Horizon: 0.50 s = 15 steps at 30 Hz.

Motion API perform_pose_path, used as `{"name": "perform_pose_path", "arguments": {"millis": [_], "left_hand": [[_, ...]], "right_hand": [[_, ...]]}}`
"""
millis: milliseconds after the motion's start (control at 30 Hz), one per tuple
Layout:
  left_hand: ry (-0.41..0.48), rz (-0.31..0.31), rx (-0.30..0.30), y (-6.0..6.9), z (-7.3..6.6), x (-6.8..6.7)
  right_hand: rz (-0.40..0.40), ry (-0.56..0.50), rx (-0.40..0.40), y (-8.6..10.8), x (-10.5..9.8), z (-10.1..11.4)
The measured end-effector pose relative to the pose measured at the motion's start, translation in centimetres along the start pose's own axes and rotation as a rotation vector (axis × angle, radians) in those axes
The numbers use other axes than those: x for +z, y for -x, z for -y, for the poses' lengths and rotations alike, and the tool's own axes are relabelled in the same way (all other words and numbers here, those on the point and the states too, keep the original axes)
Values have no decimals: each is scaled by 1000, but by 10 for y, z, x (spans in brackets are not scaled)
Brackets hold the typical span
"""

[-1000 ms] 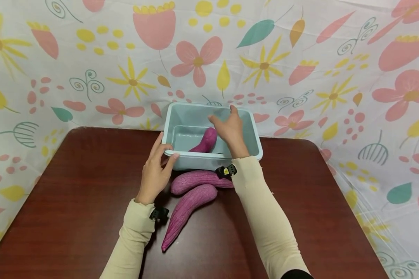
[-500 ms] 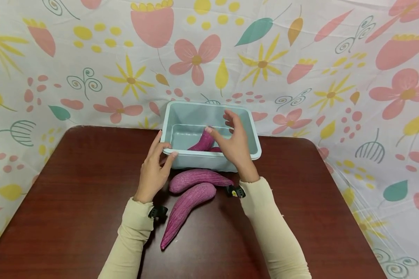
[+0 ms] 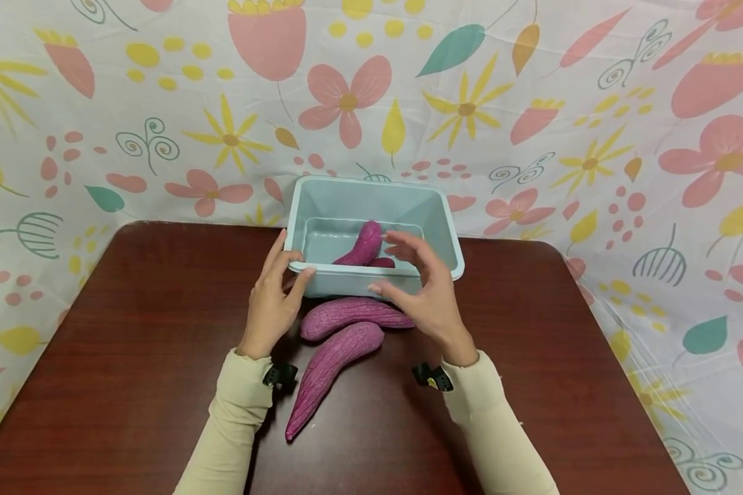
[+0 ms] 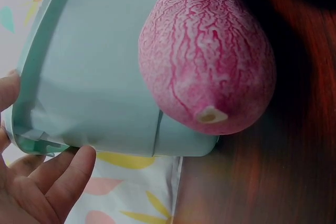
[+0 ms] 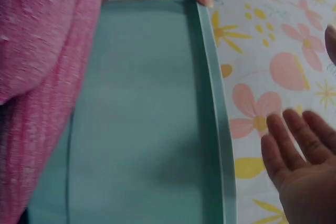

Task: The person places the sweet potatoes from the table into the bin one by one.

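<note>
A light blue plastic basin (image 3: pixel 347 278) stands at the back of the table in the head view. My left hand (image 3: pixel 269 302) grips its front left corner, fingers and thumb about the rim. Inside lies a curved purple vegetable (image 3: pixel 367 244), like a long eggplant, with the end of another one (image 3: pixel 382 262) beside it. Two more wrinkled purple vegetables lie before the basin, a rear one (image 3: pixel 347 317) and a front one (image 3: pixel 334 375). Over the basin's front right rim hovers my right hand (image 3: pixel 436 299), fingers loosely bent and holding nothing.
The brown table (image 3: pixel 142 357) has rounded back corners. A flower-printed cloth (image 3: pixel 371 89) hangs right behind the basin and along both sides. Each wrist carries a small black camera, such as the right camera (image 3: pixel 432 377).
My right hand has drawn back from inside the basin toward its front right rim, uncovering the vegetables within. The left hand has kept its grip on the corner.
</note>
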<state>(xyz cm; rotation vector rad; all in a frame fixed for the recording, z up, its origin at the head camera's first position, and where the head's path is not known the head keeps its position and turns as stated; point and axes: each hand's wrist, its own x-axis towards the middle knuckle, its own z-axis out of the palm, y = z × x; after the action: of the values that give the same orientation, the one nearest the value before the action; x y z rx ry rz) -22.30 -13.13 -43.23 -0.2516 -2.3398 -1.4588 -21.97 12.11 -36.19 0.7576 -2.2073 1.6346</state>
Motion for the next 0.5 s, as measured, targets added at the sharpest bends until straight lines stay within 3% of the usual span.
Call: {"name": "perform_pose_path", "arguments": {"millis": [200,500], "left_hand": [[-14,-7,-2,1,0,-1],[-6,4,4,0,-1,0]], "right_hand": [[90,-46,45,21,3,-3],[254,17,79,43,11,-29]]}}
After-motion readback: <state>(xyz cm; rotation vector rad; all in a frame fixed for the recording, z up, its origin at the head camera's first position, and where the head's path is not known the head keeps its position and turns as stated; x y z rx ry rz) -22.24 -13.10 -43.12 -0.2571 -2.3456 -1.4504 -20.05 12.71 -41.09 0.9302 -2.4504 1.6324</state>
